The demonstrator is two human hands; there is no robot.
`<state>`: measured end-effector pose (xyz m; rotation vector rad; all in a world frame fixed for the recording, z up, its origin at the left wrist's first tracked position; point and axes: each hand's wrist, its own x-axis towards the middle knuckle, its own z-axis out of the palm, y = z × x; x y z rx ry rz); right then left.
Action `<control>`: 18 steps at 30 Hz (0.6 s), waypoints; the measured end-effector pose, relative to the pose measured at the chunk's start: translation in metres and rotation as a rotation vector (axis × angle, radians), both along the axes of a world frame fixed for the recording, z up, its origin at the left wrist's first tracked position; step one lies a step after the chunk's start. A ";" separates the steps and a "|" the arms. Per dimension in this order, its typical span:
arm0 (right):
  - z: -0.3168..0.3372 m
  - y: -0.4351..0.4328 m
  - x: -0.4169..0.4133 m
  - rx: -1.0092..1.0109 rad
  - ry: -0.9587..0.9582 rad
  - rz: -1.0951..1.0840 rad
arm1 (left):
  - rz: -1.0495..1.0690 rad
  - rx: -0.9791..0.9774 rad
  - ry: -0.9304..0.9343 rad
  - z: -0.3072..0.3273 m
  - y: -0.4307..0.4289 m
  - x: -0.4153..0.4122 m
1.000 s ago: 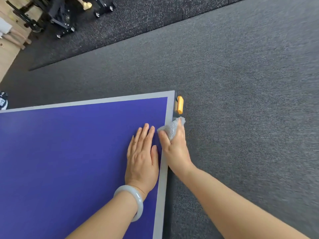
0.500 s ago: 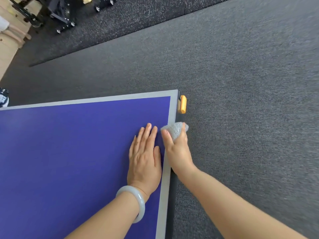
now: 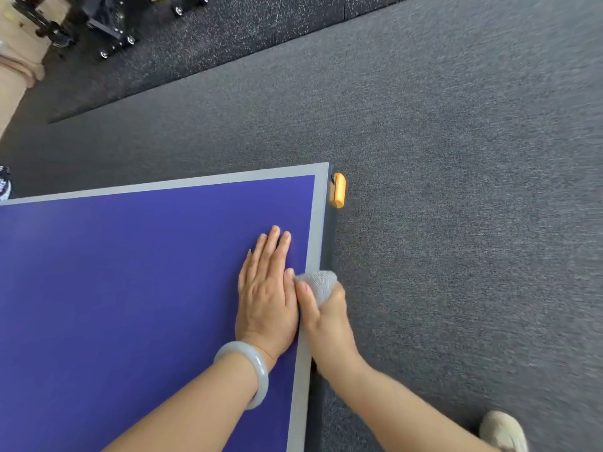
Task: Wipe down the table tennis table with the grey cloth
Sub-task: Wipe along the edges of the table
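The table tennis table (image 3: pixel 130 305) has a blue top with a grey border, and its far right corner is in view. My right hand (image 3: pixel 326 318) grips the bunched grey cloth (image 3: pixel 318 283) against the table's right edge, thumb on top and fingers hidden over the side. My left hand (image 3: pixel 266 288) lies flat on the blue surface just left of it, fingers straight, a pale bangle on the wrist.
An orange corner fitting (image 3: pixel 338 190) sticks out beside the table's far right corner. Grey carpet (image 3: pixel 456 190) surrounds the table. Black wheeled equipment (image 3: pixel 107 27) stands at the far left on dark speckled flooring. A light shoe (image 3: pixel 502 432) shows at the bottom right.
My right hand has slid the cloth along the right edge toward me, away from the orange fitting. My left hand has stayed flat on the blue top.
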<state>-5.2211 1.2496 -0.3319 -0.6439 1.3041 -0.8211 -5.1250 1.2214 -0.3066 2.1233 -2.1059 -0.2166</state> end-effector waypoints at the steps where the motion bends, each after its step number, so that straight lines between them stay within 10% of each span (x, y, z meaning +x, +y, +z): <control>1: -0.003 -0.010 -0.002 -0.006 0.011 0.003 | -0.004 -0.001 0.004 0.000 0.000 0.000; 8: 0.000 -0.140 -0.013 0.105 0.049 -0.053 | -0.022 -0.009 0.018 0.000 0.001 0.003; 18: -0.009 0.056 0.008 0.043 -0.087 -0.002 | -0.020 -0.025 0.087 -0.001 0.003 0.005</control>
